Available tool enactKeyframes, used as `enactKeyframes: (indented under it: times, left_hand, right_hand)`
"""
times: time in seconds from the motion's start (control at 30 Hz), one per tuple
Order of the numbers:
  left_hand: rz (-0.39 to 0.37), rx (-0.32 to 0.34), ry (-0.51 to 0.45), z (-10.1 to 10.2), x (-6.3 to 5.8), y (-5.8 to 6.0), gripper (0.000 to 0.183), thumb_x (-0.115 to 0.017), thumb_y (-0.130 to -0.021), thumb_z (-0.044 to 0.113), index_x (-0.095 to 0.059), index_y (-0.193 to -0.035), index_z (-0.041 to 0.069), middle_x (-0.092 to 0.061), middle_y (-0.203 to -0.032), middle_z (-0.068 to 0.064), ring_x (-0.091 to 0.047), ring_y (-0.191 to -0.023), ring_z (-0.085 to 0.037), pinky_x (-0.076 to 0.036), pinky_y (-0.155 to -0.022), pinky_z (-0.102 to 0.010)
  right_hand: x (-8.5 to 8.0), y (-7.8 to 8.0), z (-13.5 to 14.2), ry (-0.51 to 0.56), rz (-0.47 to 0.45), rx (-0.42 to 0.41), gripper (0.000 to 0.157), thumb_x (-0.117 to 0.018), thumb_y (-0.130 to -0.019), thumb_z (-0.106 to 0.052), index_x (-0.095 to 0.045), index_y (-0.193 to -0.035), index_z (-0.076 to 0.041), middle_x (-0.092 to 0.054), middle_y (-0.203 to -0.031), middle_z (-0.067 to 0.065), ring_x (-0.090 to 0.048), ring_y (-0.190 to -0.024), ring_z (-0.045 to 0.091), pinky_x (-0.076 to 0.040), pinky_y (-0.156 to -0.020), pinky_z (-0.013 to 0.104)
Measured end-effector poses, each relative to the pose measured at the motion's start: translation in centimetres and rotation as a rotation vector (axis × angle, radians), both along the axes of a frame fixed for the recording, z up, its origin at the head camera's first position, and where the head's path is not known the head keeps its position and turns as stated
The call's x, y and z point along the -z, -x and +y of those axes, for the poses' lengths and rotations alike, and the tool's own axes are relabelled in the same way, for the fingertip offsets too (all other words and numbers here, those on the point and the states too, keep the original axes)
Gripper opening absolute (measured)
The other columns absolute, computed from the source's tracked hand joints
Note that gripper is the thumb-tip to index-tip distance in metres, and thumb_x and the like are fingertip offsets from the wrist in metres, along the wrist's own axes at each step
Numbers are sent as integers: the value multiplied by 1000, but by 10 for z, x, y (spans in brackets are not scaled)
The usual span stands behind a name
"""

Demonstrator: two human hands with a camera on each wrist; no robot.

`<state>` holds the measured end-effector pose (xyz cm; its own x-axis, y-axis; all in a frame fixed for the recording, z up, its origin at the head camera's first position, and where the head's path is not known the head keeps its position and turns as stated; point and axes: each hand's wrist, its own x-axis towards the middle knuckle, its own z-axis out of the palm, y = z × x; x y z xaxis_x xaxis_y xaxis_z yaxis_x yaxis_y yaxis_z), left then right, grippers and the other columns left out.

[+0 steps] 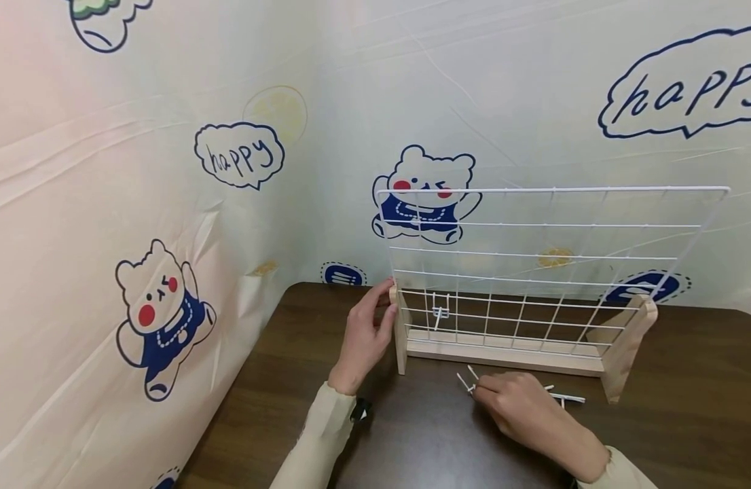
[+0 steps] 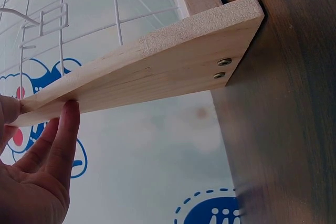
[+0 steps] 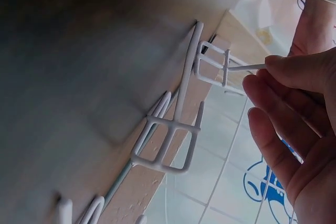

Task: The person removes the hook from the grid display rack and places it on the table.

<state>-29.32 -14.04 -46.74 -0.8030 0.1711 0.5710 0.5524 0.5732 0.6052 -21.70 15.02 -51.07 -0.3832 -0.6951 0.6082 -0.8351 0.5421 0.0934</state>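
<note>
My left hand [image 1: 364, 339] grips the upper part of the left wooden side panel [image 1: 403, 343] of a rack; in the left wrist view its thumb and fingers lie on either side of the wood [image 2: 157, 72]. A white wire grid [image 1: 534, 224] leans back between the panels, and one white wire hook [image 1: 441, 312] hangs on its lower left. In front of the rack, my right hand [image 1: 528, 411] pinches another white wire hook [image 3: 226, 66] by its prong, between thumb and index finger. More white hooks [image 1: 571, 398] lie on the table beside this hand.
The rack stands on a dark brown table [image 1: 284, 380], with a wooden crossbar [image 1: 504, 360] low between its panels. On the right is the other side panel [image 1: 626, 350]. A printed cloth [image 1: 326, 136] hangs behind and along the left side.
</note>
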Motion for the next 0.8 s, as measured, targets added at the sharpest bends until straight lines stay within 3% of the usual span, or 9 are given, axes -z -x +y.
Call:
enactKeyframes:
  times: [0.8]
  left_hand:
    - [-15, 7, -11, 0, 1, 1, 44, -62, -105, 16, -54, -149, 15, -68, -135, -11, -72, -112, -27, -66, -86, -39]
  right_hand:
    - [3, -4, -10, -53, 22, -47, 24, -79, -67, -5, -62, -71, -21, -57, -72, -13, -59, -59, 8, -44, -52, 27]
